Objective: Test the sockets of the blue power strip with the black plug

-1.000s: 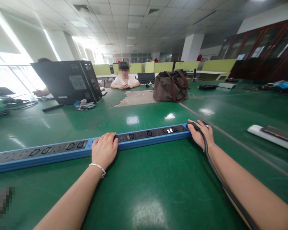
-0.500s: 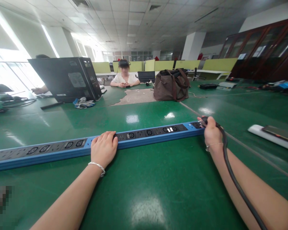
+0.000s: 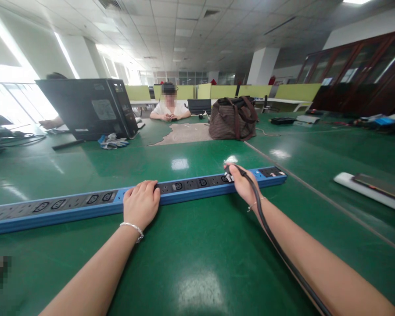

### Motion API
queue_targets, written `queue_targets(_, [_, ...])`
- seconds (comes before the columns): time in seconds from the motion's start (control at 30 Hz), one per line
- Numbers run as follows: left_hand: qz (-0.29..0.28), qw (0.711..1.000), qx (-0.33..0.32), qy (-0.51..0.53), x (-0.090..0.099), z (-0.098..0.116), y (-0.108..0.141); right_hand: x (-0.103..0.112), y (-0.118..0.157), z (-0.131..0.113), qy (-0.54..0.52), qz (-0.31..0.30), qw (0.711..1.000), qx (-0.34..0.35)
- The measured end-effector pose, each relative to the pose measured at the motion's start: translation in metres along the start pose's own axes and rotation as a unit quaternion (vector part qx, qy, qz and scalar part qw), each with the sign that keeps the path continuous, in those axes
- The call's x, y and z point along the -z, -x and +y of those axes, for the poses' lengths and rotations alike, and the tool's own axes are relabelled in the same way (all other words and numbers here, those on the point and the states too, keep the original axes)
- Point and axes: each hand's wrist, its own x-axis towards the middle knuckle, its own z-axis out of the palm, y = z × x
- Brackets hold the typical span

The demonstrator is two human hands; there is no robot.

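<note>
Plug: the black plug (image 3: 230, 168) sits above the socket row, right of the strip's middle; pale metal seems to show under it, so I judge it unseated.
Just changed: half a second ago the right hand had the plug at the strip's right end; it has since moved left, over the sockets with white marks. That leaves the end sockets uncovered and puts the plug by another part of the row.
Right hand: the right hand (image 3: 245, 186) grasps the plug between thumb and fingers; the cable (image 3: 273, 241) runs back along the forearm towards the near right.
Left hand: the left hand (image 3: 141, 202) lies over the strip, palm down, as before; whether it clamps or only presses, I cannot tell.
Power strip: the long blue power strip (image 3: 191, 191) lies across the bench, its left end out of view.
Bench: green and glossy, the bench (image 3: 191, 237) bears a black computer case (image 3: 92, 109) and gloves (image 3: 113, 141) far left, a brown bag (image 3: 232, 120) at the far side, and a white object (image 3: 368, 189) right.
Room: a person (image 3: 170, 109) sits opposite; beyond are yellow-green partitions (image 3: 253, 91) and, far right, dark wooden cabinets (image 3: 355, 72).
</note>
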Motion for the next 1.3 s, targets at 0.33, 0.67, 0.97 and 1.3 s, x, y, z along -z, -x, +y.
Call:
queue_targets(0.33, [0.002,1.0,0.004,0.012,-0.002,-0.001,0.0,-0.029,0.01,-0.021,0.154,-0.058,0.986,0.009])
queue_targets(0.67, [0.003,1.0,0.004,0.015,-0.001,0.0,0.0,-0.048,0.021,-0.027,0.257,-0.006,0.964,0.064])
queue_targets(0.97, [0.01,1.0,-0.006,0.015,-0.001,-0.001,0.001,-0.045,0.036,-0.026,0.276,0.017,0.959,0.067])
queue_targets(1.3, [-0.002,1.0,-0.006,0.012,0.0,-0.001,0.001,-0.046,0.029,-0.024,0.277,0.025,0.958,0.064])
